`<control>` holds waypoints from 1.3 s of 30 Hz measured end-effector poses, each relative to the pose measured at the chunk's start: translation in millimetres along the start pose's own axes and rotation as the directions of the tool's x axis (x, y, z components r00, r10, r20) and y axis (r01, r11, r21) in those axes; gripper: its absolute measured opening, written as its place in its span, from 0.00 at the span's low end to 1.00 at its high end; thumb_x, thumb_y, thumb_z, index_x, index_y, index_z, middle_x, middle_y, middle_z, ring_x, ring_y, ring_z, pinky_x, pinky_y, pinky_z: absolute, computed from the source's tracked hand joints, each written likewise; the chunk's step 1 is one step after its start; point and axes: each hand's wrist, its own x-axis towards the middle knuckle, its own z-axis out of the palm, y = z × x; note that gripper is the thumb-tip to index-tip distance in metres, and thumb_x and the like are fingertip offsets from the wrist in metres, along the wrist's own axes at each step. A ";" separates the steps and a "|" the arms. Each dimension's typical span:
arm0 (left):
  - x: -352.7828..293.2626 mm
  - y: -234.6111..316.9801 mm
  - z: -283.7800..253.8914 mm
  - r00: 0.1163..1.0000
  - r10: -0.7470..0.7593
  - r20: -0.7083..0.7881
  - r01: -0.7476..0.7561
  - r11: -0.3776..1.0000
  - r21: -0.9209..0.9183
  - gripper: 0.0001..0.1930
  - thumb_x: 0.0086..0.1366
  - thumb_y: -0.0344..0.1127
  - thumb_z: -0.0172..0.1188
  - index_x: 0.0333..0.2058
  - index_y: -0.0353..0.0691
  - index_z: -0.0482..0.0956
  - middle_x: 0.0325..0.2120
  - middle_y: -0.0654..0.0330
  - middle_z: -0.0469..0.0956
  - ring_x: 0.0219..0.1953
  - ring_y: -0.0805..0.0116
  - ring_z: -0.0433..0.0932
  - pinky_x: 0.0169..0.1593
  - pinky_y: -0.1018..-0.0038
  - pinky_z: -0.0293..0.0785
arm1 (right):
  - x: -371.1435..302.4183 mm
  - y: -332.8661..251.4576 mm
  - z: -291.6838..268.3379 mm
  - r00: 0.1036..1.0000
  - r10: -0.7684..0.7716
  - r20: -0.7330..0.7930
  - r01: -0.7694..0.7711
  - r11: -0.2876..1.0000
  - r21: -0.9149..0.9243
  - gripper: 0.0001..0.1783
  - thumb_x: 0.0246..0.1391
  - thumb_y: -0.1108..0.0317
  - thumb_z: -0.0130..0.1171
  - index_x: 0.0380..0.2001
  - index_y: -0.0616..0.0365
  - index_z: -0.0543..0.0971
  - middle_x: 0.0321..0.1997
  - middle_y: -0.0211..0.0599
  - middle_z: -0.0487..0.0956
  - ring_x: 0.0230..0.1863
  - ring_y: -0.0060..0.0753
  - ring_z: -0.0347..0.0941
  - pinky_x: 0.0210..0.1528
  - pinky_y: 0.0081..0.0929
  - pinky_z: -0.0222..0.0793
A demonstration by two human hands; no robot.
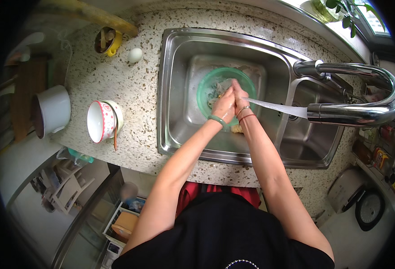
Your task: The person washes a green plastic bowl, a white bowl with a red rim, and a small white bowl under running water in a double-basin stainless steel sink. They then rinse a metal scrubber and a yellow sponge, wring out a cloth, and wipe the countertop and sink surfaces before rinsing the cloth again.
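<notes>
My left hand (pixel 224 106) and my right hand (pixel 238 95) are pressed against each other over a green plastic basin (pixel 203 104) in the steel sink (pixel 173 112). The fingers of both look closed, and whatever lies between the palms is hidden. A stream of water (pixel 278 108) runs from the chrome faucet (pixel 354 114) onto my right hand near the wrist. Inside the basin, under the fingertips, lies pale and dark wet stuff (pixel 216 92) whose kind I cannot make out. A knobbly tan piece (pixel 237 128) sits by the basin's near rim, below my wrists.
Left of the sink, a white egg (pixel 135 55), a yellow cup (pixel 112 47) and stacked bowls (pixel 99 122) with a brown stick-like utensil (pixel 115 139) stand on the speckled counter (pixel 139 89). A white pot (pixel 56 110) is farther left. The faucet arches over the smaller right basin (pixel 312 130).
</notes>
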 end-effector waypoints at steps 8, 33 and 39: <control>14.6 -55.6 -8.9 0.906 -0.419 -0.064 0.377 0.729 0.571 0.13 0.52 0.31 0.62 0.37 0.40 0.75 0.43 0.50 0.71 0.49 0.50 0.71 0.50 0.60 0.70 | 32.2 15.5 -34.7 0.953 -0.201 0.225 0.255 0.936 -0.242 0.13 0.58 0.68 0.53 0.45 0.58 0.77 0.45 0.32 0.79 0.40 0.23 0.75 0.39 0.20 0.72; 23.9 10.8 -44.4 0.667 -0.230 0.709 0.729 0.002 -0.685 0.22 0.63 0.55 0.53 0.48 0.47 0.68 0.41 0.58 0.75 0.44 0.64 0.74 0.49 0.64 0.70 | -97.1 -25.2 -26.7 0.524 -0.752 0.401 0.841 0.384 -0.381 0.14 0.48 0.74 0.58 0.40 0.59 0.71 0.37 0.46 0.74 0.38 0.46 0.72 0.40 0.34 0.68; 37.6 28.1 -19.8 0.716 -0.343 0.608 0.688 0.196 -0.699 0.22 0.59 0.55 0.59 0.44 0.47 0.69 0.31 0.60 0.75 0.27 0.73 0.72 0.31 0.76 0.71 | -139.9 -18.8 -27.7 0.396 -0.749 0.531 0.899 0.197 -0.392 0.14 0.48 0.66 0.63 0.34 0.59 0.71 0.34 0.44 0.73 0.33 0.50 0.70 0.34 0.38 0.67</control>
